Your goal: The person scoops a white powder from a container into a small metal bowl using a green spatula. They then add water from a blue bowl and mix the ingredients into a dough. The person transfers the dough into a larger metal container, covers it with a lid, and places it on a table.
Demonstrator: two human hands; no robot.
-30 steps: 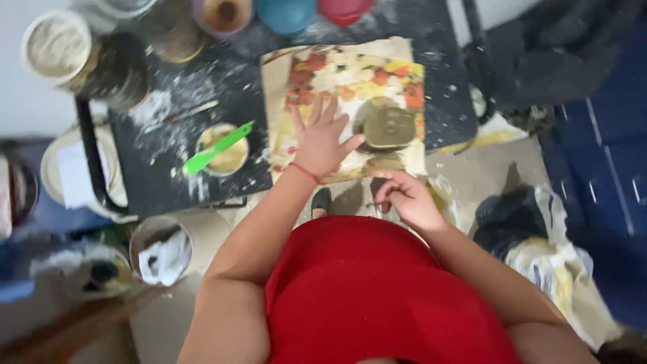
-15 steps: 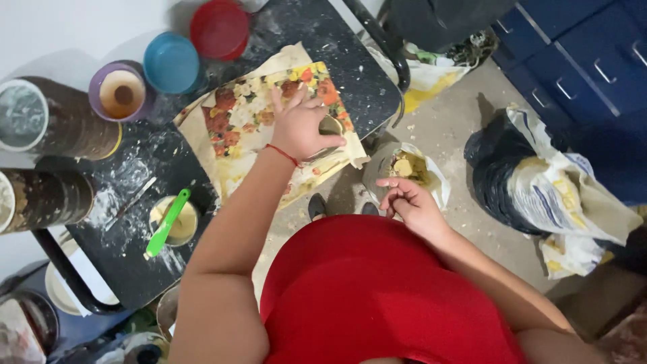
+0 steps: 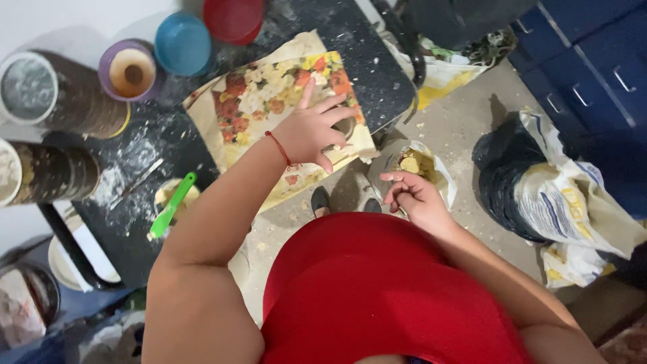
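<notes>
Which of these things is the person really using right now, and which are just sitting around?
In use: left hand pressing flat on the floral sheet; right hand, fingers curled, above the small bag of yellow pieces.

Lying about: green spatula, blue lid, red lid, purple cup, big sack.

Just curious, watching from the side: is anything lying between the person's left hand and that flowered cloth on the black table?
Nothing visible. The left hand lies flat on the flowered cloth, fingers spread. The right hand hangs off the table's edge.
</notes>
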